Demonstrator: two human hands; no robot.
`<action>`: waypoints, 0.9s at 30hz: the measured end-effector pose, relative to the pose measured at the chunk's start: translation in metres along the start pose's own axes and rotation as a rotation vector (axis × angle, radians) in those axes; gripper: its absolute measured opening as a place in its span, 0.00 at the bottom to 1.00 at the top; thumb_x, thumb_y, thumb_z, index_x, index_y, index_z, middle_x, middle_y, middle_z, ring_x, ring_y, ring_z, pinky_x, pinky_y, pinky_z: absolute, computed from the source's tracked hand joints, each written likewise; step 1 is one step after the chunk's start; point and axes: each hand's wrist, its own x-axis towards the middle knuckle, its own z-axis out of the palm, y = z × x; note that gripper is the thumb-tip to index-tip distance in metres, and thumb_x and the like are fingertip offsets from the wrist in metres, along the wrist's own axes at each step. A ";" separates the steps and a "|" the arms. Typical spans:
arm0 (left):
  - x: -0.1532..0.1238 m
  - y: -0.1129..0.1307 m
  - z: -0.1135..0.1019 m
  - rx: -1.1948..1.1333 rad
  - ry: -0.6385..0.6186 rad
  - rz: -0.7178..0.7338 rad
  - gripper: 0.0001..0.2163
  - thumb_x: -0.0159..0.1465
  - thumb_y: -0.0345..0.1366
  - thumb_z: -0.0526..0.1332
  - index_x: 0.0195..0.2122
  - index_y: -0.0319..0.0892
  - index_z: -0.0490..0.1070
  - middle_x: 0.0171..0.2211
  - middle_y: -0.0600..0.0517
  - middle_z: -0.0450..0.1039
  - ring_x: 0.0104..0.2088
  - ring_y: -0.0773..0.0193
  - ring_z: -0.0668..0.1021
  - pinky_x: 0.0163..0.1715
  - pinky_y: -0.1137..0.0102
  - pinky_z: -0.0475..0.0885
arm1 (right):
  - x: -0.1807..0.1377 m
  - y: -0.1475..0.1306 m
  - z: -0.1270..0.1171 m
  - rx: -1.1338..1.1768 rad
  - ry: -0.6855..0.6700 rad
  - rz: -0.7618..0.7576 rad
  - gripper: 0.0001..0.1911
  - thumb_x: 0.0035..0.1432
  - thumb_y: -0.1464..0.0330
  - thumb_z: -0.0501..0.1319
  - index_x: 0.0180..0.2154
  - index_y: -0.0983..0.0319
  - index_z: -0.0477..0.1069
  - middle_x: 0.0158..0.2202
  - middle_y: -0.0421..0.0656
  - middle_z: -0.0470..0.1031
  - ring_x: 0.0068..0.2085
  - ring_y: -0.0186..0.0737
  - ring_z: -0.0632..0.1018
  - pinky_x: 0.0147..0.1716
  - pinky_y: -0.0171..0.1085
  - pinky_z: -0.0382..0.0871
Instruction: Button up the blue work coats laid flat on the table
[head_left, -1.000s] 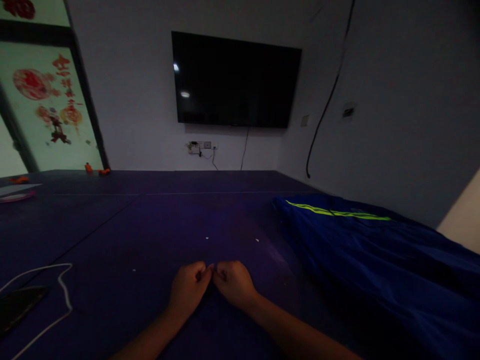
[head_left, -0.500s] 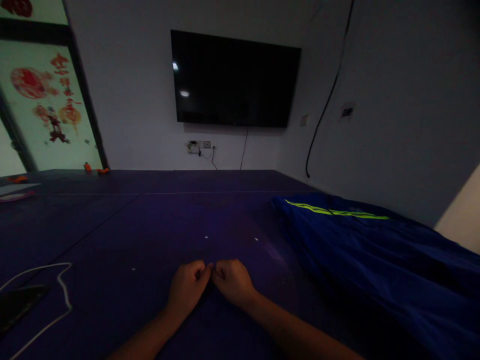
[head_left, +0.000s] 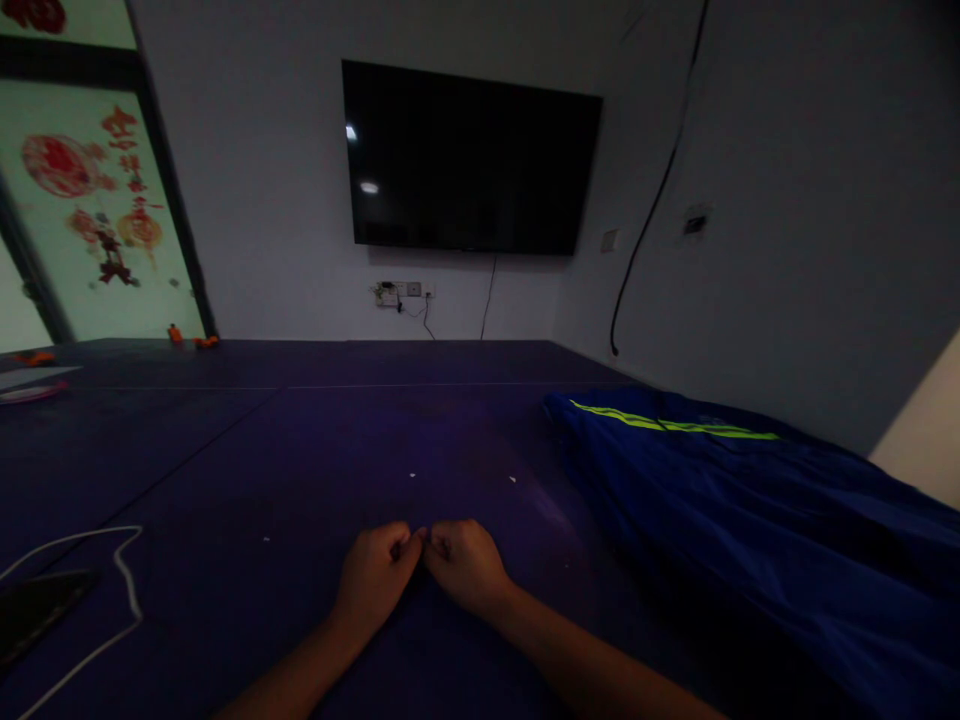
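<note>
My left hand (head_left: pixel 379 568) rests on the dark purple tabletop (head_left: pixel 337 440), curled into a loose fist. Beside it lies my right hand (head_left: pixel 466 562), closed in the same way. The two thumbs meet or almost meet in the middle. Nothing shows in either fist. Beyond the hands, small white scraps lie on the surface, one (head_left: pixel 412 475) straight ahead and another (head_left: pixel 513 479) to the right. A third scrap (head_left: pixel 266 539) is left of my left hand.
A blue cloth garment (head_left: pixel 697 500) with yellow-green stripes covers the right side. At the left are a white cable (head_left: pixel 127 580) and a dark flat object (head_left: pixel 41 610). Small orange items (head_left: pixel 206 342) sit near the door. A television (head_left: pixel 472 160) hangs on the far wall.
</note>
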 end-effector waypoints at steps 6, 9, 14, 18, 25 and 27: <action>0.000 0.000 0.000 0.020 -0.010 0.009 0.18 0.57 0.44 0.48 0.14 0.41 0.52 0.13 0.58 0.51 0.17 0.71 0.59 0.19 0.75 0.48 | 0.000 0.000 0.000 -0.007 -0.007 0.000 0.13 0.48 0.70 0.55 0.15 0.63 0.58 0.14 0.33 0.55 0.17 0.26 0.56 0.17 0.30 0.44; 0.001 -0.003 0.001 0.055 -0.009 0.013 0.18 0.57 0.44 0.48 0.14 0.41 0.50 0.13 0.59 0.50 0.16 0.72 0.58 0.19 0.74 0.47 | 0.000 0.001 0.001 -0.007 -0.007 -0.003 0.13 0.48 0.70 0.55 0.15 0.63 0.57 0.13 0.33 0.55 0.17 0.25 0.55 0.18 0.30 0.44; 0.001 -0.005 0.003 0.075 -0.019 0.022 0.19 0.57 0.44 0.48 0.14 0.41 0.48 0.13 0.59 0.48 0.16 0.72 0.57 0.19 0.74 0.46 | 0.000 0.002 0.002 -0.004 0.005 -0.006 0.13 0.47 0.71 0.55 0.14 0.63 0.57 0.13 0.33 0.55 0.17 0.25 0.55 0.18 0.31 0.43; 0.001 -0.004 0.003 0.064 -0.018 0.024 0.18 0.58 0.43 0.48 0.13 0.41 0.47 0.13 0.59 0.48 0.16 0.72 0.56 0.19 0.74 0.46 | 0.001 0.004 0.004 -0.007 0.007 -0.013 0.13 0.47 0.71 0.55 0.14 0.63 0.57 0.13 0.33 0.55 0.16 0.25 0.55 0.18 0.31 0.43; -0.001 0.000 0.000 0.061 -0.027 0.019 0.18 0.57 0.42 0.48 0.13 0.41 0.47 0.12 0.59 0.48 0.16 0.73 0.56 0.19 0.73 0.46 | 0.000 0.002 0.003 -0.002 0.007 -0.003 0.13 0.47 0.71 0.54 0.14 0.63 0.57 0.13 0.33 0.55 0.16 0.25 0.56 0.17 0.30 0.43; -0.001 0.001 -0.001 0.059 -0.019 0.032 0.18 0.57 0.42 0.49 0.13 0.41 0.47 0.12 0.59 0.48 0.16 0.72 0.56 0.19 0.73 0.46 | 0.000 0.002 0.003 -0.011 0.002 0.002 0.13 0.47 0.71 0.55 0.14 0.63 0.58 0.13 0.33 0.55 0.16 0.25 0.56 0.17 0.30 0.43</action>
